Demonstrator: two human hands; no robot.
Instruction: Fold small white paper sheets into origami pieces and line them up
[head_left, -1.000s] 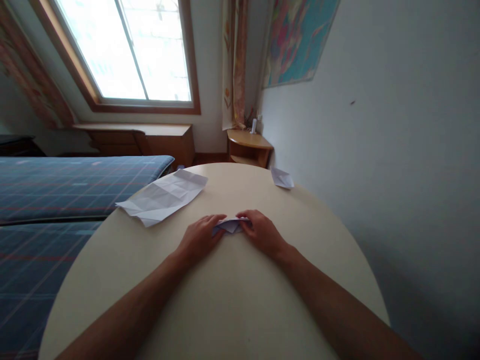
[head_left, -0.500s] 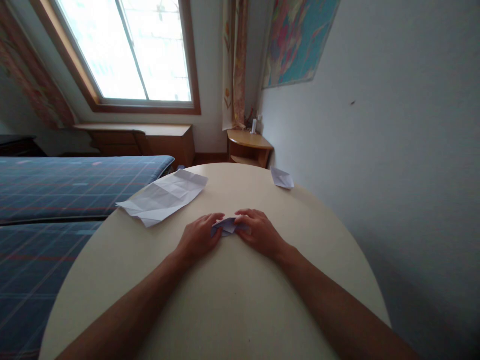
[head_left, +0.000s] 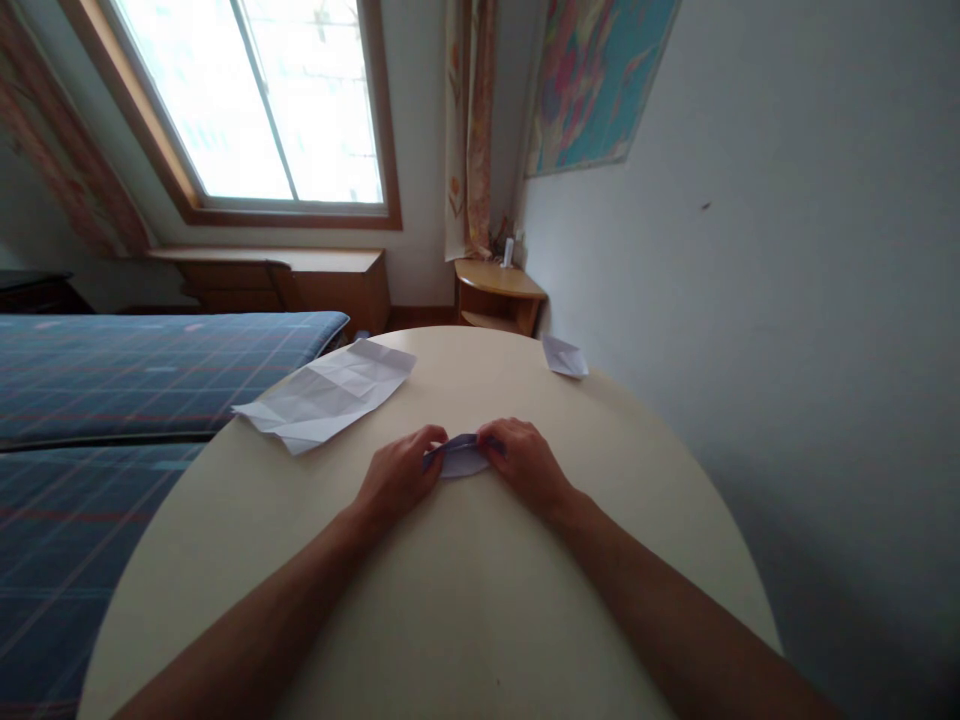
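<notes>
A small folded piece of paper, whitish with a bluish shaded upper edge, is stretched between my two hands over the middle of the round table. My left hand pinches its left end between thumb and fingers. At the right end, my right hand is closed on the same paper, with its thumb mostly hidden. The ends of the paper are covered by my fingers.
On the table's far left lies a creased, opened-out sheet of white paper. A small folded paper piece sits near the far right edge. A plaid mattress borders the left side, and a wall the right.
The paper between my hands has changed shape: its pointed upper flap is now a flatter, narrow band with a rounded pale part beneath. My fingers have closed in more tightly; both arms stay in place.
</notes>
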